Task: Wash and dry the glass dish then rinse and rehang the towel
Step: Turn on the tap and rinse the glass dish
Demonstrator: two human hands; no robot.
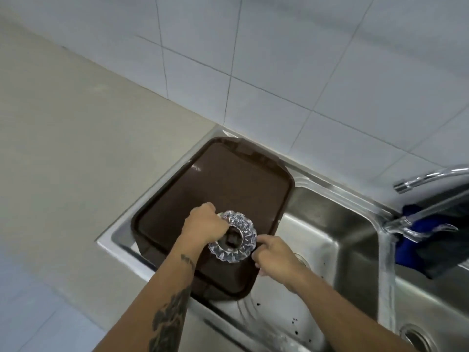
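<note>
A round cut-glass dish (236,237) with a faceted rim is held over the brown tray (228,179). My left hand (205,222) grips its left rim, with fingers curled down into the bowl. My right hand (272,252) pinches the right rim with thumb and fingers. Something dark shows in the middle of the dish. A blue towel (418,222) hangs at the right, behind the divider of the sink, partly hidden by a dark cloth.
The brown tray lies tilted across the left side of a steel double sink (330,219). A chrome tap (431,176) reaches in from the right. Dark specks dot the left basin floor. Beige counter lies to the left, white tiled wall behind.
</note>
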